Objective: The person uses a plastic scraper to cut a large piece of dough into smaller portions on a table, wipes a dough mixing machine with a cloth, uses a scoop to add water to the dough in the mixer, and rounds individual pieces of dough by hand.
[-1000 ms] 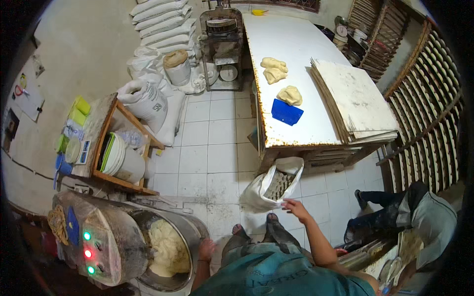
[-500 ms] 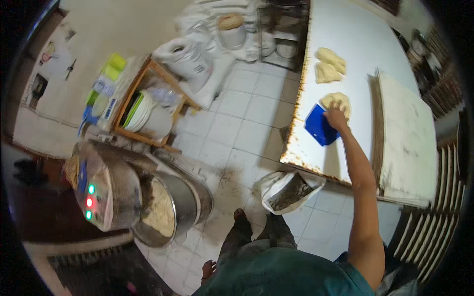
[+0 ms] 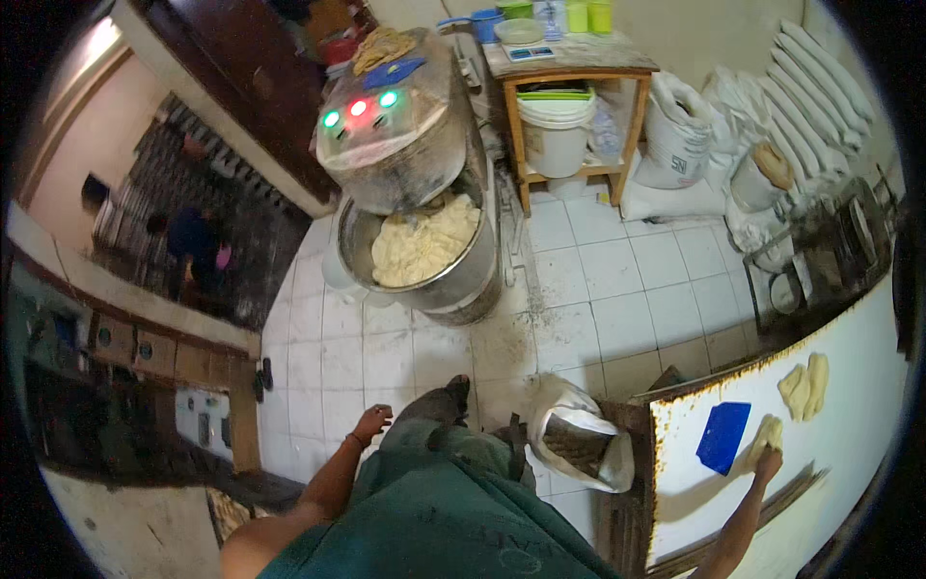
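Observation:
My right hand is on the white table at the right, its fingers closed on the near end of a pale dough piece. A flat blue dough scraper lies just left of that dough, apart from the hand. Farther right on the table are more dough pieces, lying side by side. My left hand hangs beside my body above the tiled floor, fingers loosely apart, holding nothing. Ahead, a large mass of dough fills the steel bowl of a mixer with lit green and red lamps.
An opened white sack stands on the floor against the table's end. Beyond the mixer is a wooden stand with a scale, cups and a white bucket. Filled sacks stand by the far wall. Through the left doorway a person is bent down.
My view has swung left, bringing the mixer to the middle and my left hand into sight. My right hand stays at the same dough piece; the scraper lies beside it.

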